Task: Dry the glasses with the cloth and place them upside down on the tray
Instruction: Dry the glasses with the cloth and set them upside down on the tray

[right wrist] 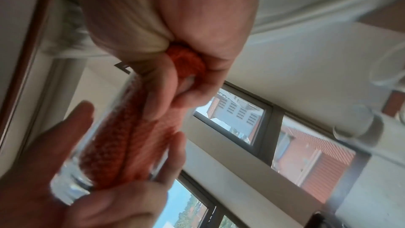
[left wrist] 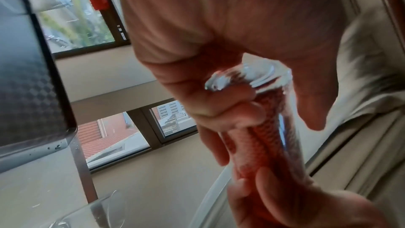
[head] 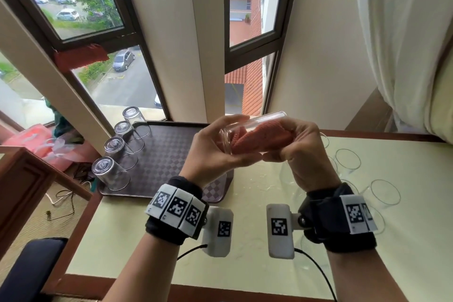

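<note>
Spanning the window side, the pale worktop carries a dark checkered tray with four glasses upside down along its left edge — the nearest inverted glass at its front corner. Above the worktop, the left hand grips a clear glass on its side; the right hand clutches the orange cloth stuffed inside — upright glasses stand right.
</note>
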{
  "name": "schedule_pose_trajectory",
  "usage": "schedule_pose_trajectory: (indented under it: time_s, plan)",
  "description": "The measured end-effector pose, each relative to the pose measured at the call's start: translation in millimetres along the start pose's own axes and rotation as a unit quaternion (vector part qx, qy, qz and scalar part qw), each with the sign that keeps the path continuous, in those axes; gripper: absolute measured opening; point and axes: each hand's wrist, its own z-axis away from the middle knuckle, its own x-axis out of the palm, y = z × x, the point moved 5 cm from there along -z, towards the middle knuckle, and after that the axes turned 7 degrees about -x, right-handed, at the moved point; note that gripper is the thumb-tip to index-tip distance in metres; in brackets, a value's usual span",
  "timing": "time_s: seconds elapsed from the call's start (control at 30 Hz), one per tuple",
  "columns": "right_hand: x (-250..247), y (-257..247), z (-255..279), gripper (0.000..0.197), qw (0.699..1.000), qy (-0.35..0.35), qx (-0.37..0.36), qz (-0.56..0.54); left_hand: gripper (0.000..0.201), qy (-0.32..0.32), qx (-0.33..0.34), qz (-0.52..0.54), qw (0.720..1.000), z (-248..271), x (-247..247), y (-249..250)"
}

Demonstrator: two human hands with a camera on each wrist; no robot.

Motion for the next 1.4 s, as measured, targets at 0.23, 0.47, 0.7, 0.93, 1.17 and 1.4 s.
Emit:
schedule_pose_trajectory:
  time_s: [0.23, 0.47, 0.7, 0.93, 1.17, 1.4]
  plan:
    - [7, -5, 8, 0.035, 0.997, -0.051, -0.022, 0.048, 0.069, 0.015, -0.024, 0.071, 0.997, 9, 0, 3]
    - [-4, -3, 13, 0.029, 0.999, -0.031, 0.037, -0.018, 0.074, 0.015, 0.067, -0.081, 0.994, 11, 9, 0]
    - [-7, 7, 25, 0.052, 1.0, 0.019, 0.004, -0.012, 0.058, -0.013, -0.119, 0.083, 0.989, 8, 20, -10]
    - [-24, 11, 31, 0.038, 0.996, -0.027, 0.054, -0.069, 0.069, -0.011, 0.004, -0.025, 1.0, 6, 26, 5]
    - [-42, 2, 29, 0.048, 1.0, 0.02, -0.003, 0.01, 0.083, -0.053, -0.142, 0.11, 0.982, -1, 51, -14]
    - [-63, 3, 27, 0.036, 0.998, -0.054, 0.035, 0.011, 0.067, -0.01, -0.025, 0.011, 1.0, -8, 67, -1]
